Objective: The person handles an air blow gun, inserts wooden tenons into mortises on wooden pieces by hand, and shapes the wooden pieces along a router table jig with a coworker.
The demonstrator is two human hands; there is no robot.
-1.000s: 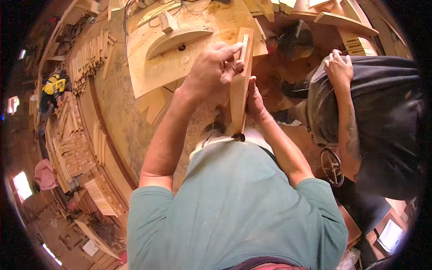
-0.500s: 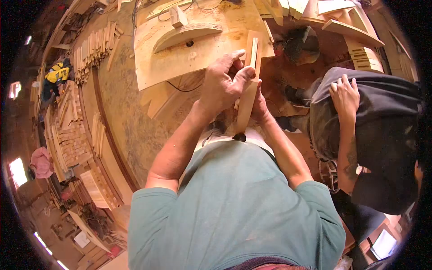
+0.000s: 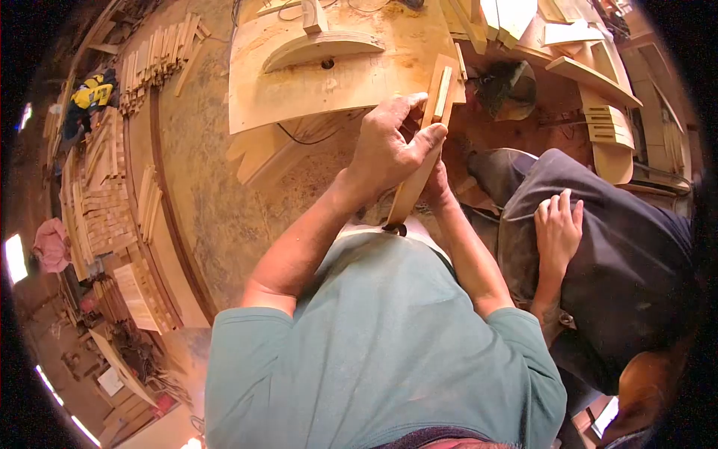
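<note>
As the wooden bar [image 3: 410, 188] slants toward the table [image 3: 288, 91], our left hand [image 3: 387, 148], table-side, pinches it; we can't see how our right hand [image 3: 437, 185] grips.

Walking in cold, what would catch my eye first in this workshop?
Probably the slotted wooden bar in the middle, pinched by the left hand, with the right hand partly hidden behind it. Next, at the right, a person's hand resting on dark cloth. Farther off, a bright yellow top stands out at upper left, beside stacked timber.
</note>
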